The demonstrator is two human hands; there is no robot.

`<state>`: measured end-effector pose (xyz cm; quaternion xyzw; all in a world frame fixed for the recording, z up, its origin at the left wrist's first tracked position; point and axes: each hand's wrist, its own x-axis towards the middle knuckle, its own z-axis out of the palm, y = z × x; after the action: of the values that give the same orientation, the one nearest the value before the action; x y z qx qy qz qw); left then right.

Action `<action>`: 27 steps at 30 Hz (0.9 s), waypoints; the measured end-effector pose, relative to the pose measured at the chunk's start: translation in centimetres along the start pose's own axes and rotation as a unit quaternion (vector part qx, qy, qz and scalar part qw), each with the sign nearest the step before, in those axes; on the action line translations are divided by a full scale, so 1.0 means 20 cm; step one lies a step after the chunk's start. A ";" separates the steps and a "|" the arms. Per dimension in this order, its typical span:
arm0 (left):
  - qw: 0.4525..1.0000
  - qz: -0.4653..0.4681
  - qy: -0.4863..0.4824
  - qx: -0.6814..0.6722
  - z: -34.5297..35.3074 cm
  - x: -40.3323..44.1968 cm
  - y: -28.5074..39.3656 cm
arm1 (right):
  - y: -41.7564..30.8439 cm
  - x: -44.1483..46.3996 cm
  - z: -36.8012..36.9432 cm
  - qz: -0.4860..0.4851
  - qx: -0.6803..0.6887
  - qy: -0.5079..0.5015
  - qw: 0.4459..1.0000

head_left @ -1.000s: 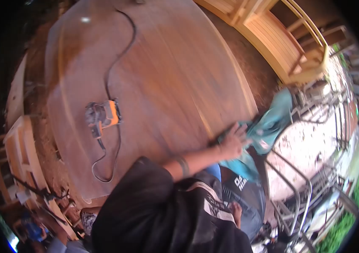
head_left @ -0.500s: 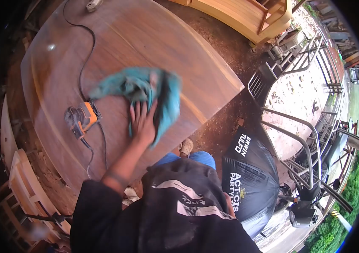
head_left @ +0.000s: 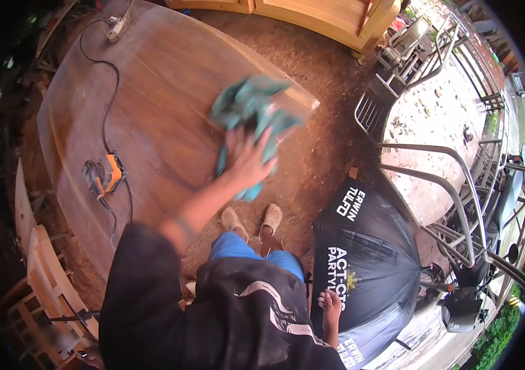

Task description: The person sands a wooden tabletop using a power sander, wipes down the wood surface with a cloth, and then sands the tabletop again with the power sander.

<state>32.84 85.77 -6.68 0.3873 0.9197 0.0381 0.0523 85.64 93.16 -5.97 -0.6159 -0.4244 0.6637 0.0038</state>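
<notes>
My left hand [head_left: 247, 159] is on a bunched teal cloth [head_left: 253, 102] near the right corner of a large brown wooden tabletop [head_left: 157, 105]. Motion blurs the cloth and the fingertips. Part of the cloth hangs past the table's near edge. My right hand [head_left: 331, 302] hangs low beside my body, in front of a black umbrella [head_left: 367, 259] with white lettering. Its fingers are curled in, and nothing shows in them. An orange and black power sander [head_left: 109, 174] rests on the tabletop to the left, its dark cord running across the wood.
A pale object [head_left: 118, 28] lies at the tabletop's far end. Light wooden furniture [head_left: 318, 18] stands beyond it. On the right is a metal-railed frame [head_left: 441, 179] around a leaf-strewn pale surface. Wooden frames [head_left: 46, 265] lean at the lower left. My clogs [head_left: 271, 219] are on the dirt floor.
My left hand and the cloth have moved right across the tabletop to its corner. My right hand has come into view by the umbrella. The camera view has shifted.
</notes>
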 end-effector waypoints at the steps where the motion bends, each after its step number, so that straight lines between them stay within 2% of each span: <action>1: 1.000 0.010 0.027 -0.011 0.01 0.28 0.10 | -0.04 -0.01 -0.01 -0.017 0.002 0.000 1.000; 3: 0.999 -0.009 0.027 -0.041 -0.01 0.69 0.27 | -0.09 -0.03 -0.01 -0.048 0.004 0.001 0.999; 5: 0.998 -0.019 0.048 -0.044 0.05 0.88 0.37 | -0.19 -0.03 -0.01 -0.093 -0.048 0.006 0.995; 8: 0.989 0.023 0.122 -0.075 0.14 0.72 0.31 | -0.32 -0.11 -0.02 -0.131 -0.086 0.009 0.988; 11: 0.991 0.021 0.089 -0.098 0.10 0.23 0.16 | -0.32 -0.05 -0.04 -0.106 -0.063 0.002 0.992; 12: 0.992 0.005 0.085 -0.092 0.09 0.04 0.11 | -0.31 0.00 -0.05 -0.113 -0.070 -0.031 0.991; 13: 0.993 -0.010 0.081 -0.088 0.08 -0.15 0.04 | -0.38 0.01 0.03 -0.119 -0.139 -0.018 0.983; 15: 0.993 -0.065 0.059 -0.074 0.02 -0.59 -0.09 | -0.47 0.11 0.12 -0.139 -0.201 -0.069 0.967; 19: 0.975 -0.213 0.051 -0.035 0.03 -1.62 -0.37 | -0.61 0.35 0.39 -0.182 -0.212 -0.208 0.937; 21: 0.952 -0.299 0.053 0.035 0.12 -2.24 -0.54 | -0.66 0.43 0.52 -0.193 -0.238 -0.260 0.915; 22: 0.935 -0.345 0.038 0.069 0.15 -2.56 -0.61 | -0.67 0.44 0.58 -0.201 -0.275 -0.263 0.903; 24: 0.897 -0.436 0.073 0.027 0.24 -3.17 -0.72 | -0.69 0.42 0.70 -0.221 -0.339 -0.271 0.873; 25: 0.868 -0.494 0.010 0.054 0.14 -3.31 -0.74 | -0.67 0.42 0.76 -0.216 -0.349 -0.284 0.866; 27: 0.860 -0.510 -0.001 -0.003 0.13 -3.39 -0.77 | -0.68 0.40 0.83 -0.206 -0.376 -0.299 0.852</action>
<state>69.37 26.52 -6.50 -0.1364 0.9884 0.0088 0.0665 63.07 96.68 -6.74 -0.2402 -0.7397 0.5895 -0.2184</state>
